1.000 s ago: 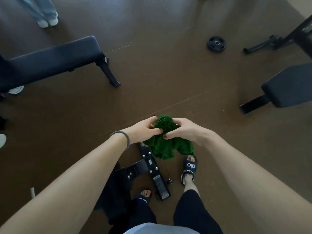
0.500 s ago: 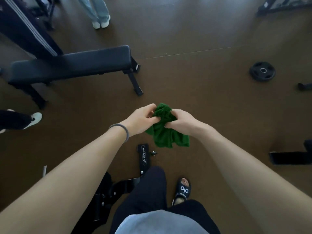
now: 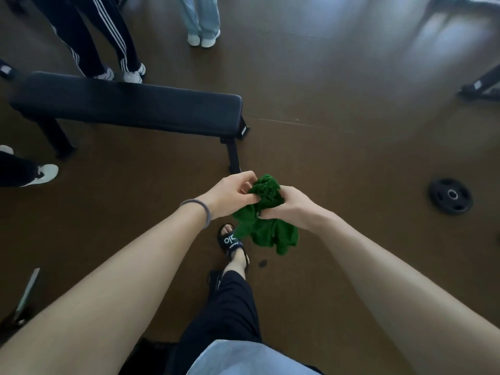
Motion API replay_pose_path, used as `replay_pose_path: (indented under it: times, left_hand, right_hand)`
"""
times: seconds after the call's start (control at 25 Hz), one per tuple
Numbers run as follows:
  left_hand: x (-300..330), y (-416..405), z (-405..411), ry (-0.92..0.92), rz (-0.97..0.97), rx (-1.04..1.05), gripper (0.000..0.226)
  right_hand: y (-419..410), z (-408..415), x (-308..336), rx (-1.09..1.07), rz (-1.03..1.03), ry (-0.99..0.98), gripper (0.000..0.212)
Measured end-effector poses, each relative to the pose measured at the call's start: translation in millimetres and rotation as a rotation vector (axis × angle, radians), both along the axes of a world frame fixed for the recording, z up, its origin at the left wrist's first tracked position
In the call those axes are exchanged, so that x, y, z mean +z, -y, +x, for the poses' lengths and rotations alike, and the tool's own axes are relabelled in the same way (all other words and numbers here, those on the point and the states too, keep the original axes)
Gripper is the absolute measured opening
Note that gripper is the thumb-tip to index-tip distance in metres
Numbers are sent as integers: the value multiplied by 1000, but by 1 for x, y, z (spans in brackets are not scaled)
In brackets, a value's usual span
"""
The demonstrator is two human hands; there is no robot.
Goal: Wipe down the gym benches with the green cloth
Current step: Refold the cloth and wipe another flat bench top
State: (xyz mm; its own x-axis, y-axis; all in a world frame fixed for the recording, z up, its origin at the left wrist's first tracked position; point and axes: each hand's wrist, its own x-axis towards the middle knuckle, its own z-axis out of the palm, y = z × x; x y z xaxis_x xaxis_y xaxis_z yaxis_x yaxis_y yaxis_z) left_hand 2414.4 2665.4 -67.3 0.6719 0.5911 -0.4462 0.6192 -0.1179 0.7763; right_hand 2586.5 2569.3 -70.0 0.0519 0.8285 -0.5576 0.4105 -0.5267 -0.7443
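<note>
Both the left hand (image 3: 232,194) and the right hand (image 3: 284,205) held the bunched green cloth (image 3: 266,212), probably getting it ready to wipe the black bench (image 3: 130,106) nearby.

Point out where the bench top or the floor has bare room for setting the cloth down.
The whole top of the flat bench is bare. The floor between the bench's near leg and the weight plate is open too. It is crowded behind the bench: striped-trouser legs and pale trousers stand there.

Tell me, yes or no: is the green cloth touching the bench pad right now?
No. The green cloth is bunched in the left hand and right hand, above the floor and short of the bench.
</note>
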Motion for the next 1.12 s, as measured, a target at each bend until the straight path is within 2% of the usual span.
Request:
replay_pose_path:
  times: [0.16, 0.4, 0.56, 0.68, 0.76, 0.84, 0.88, 0.92, 1.0, 1.04, 1.12]
  left_hand:
    - [-31, -133, 11, -14, -8, 90, 12]
    - [-54, -262, 17, -85, 64, 277, 17]
    - [-103, -327, 28, -150, 100, 544, 35]
    - [-170, -370, 40, -207, 125, 612, 44]
    - [-226, -402, 52, -233, 178, 624, 45]
    - [-291, -433, 60, -272, 269, 614, 46]
    - [-323, -448, 62, -301, 328, 600, 45]
    - [-351, -462, 63, -328, 394, 584, 44]
    - [-408, -489, 64, -358, 557, 561, 38]
    - [-437, -503, 67, -358, 635, 552, 34]
    - [-479, -528, 71, -350, 749, 543, 27]
  right_hand:
    - [-149, 15, -30, 35, -19, 50, 27]
    - [-306, 39, -55, 128, -141, 58, 20]
    - [-389, 72, -100, -52, -139, 94, 17]
    - [-449, 89, -159, -198, 52, 227, 22]
    - [-487, 91, -210, -175, 266, 412, 30]
    - [-517, 88, -276, -35, 445, 598, 47]
    - [-527, 85, -311, 86, 441, 634, 54]
    - [-534, 81, -344, 235, 393, 653, 54]
    - [-544, 75, -405, 453, 372, 738, 37]
    - [-552, 73, -432, 456, 433, 787, 34]
    - [-573, 71, -468, 376, 568, 824, 40]
